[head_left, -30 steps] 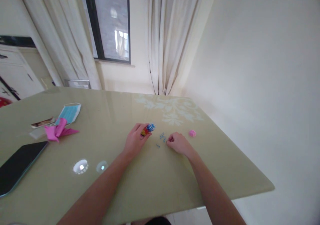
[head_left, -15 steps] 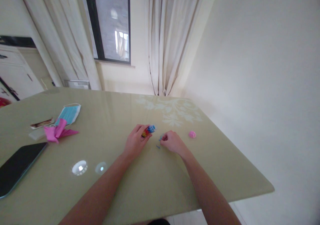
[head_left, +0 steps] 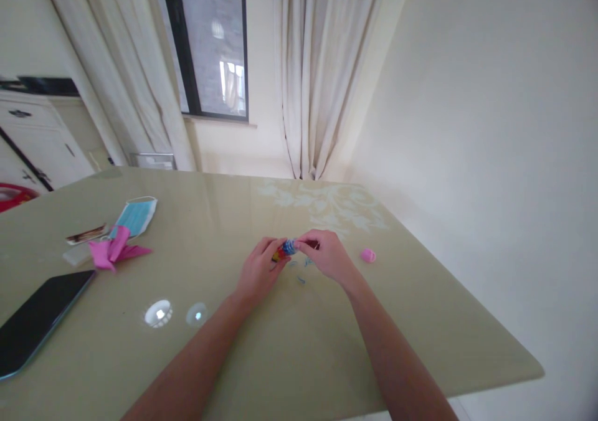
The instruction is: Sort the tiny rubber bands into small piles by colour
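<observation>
My left hand (head_left: 261, 265) is wrapped round a small bottle (head_left: 281, 250) with a red, yellow and blue surface, tilted so its blue end points right. At that end, the thumb and fingers of my right hand (head_left: 326, 254) are pinched together, touching it. Whatever sits between those fingertips is too small to make out. Several thin blue scraps (head_left: 301, 280) lie on the table just below the hands. To the right of my right hand is a small pink cap (head_left: 368, 255).
On the left of the glossy table (head_left: 261, 365) lie a black phone or tablet (head_left: 42, 318), a pink folded paper piece (head_left: 114, 250), a blue face mask (head_left: 135, 215), a brown-and-white strip (head_left: 86, 234) and a pale block (head_left: 77, 255). A wall (head_left: 490, 159) runs along the right.
My right hand has moved up and left from the blue scraps on the table to the bottle's blue end. My left hand keeps its hold on the bottle. The view has shifted slightly.
</observation>
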Motion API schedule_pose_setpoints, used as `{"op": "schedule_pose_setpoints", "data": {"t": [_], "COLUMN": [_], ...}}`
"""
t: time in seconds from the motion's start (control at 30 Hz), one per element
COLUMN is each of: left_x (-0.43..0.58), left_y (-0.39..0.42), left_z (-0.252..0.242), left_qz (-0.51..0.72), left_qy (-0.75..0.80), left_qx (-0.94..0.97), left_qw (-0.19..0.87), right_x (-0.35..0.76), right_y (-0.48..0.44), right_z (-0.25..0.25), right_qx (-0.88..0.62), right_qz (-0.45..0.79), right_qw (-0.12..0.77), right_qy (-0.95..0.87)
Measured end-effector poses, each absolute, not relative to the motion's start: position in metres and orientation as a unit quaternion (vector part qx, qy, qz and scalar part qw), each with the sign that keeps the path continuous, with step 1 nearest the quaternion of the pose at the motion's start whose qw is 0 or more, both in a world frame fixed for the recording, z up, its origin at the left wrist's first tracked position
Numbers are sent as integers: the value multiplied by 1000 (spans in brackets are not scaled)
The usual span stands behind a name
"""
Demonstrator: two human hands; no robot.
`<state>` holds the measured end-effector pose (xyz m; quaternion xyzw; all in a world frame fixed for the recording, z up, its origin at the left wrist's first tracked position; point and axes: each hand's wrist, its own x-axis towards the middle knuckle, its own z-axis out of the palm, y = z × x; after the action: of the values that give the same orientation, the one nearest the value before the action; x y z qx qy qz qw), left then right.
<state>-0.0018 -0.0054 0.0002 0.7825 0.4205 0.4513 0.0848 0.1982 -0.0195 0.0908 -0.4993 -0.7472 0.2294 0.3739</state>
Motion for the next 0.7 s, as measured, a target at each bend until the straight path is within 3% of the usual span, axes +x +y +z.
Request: {"op": "schedule_pose_setpoints", "data": {"t": [0.13,0.3,0.4,0.7], "left_x": [-6,-13,-14,-17], "left_y": [-7,-6,-6,-8], "left_z": [5,11,12,12], "left_qz": [461,483,478,474], "left_qy": [439,457,461,468], "left_qx": [765,739,740,738], "left_qw": [97,108,105,106], "right_x": [213,238,243,236], "right_y": [-23,-14,-11,-12], "right_z": [74,44,34,31], "right_qx": [-533,-575,-578,-587], "right_qz": [237,209,197,163], "right_qw": [412,246,197,192], "right_qy": [-700,-752,-767,-770]}}
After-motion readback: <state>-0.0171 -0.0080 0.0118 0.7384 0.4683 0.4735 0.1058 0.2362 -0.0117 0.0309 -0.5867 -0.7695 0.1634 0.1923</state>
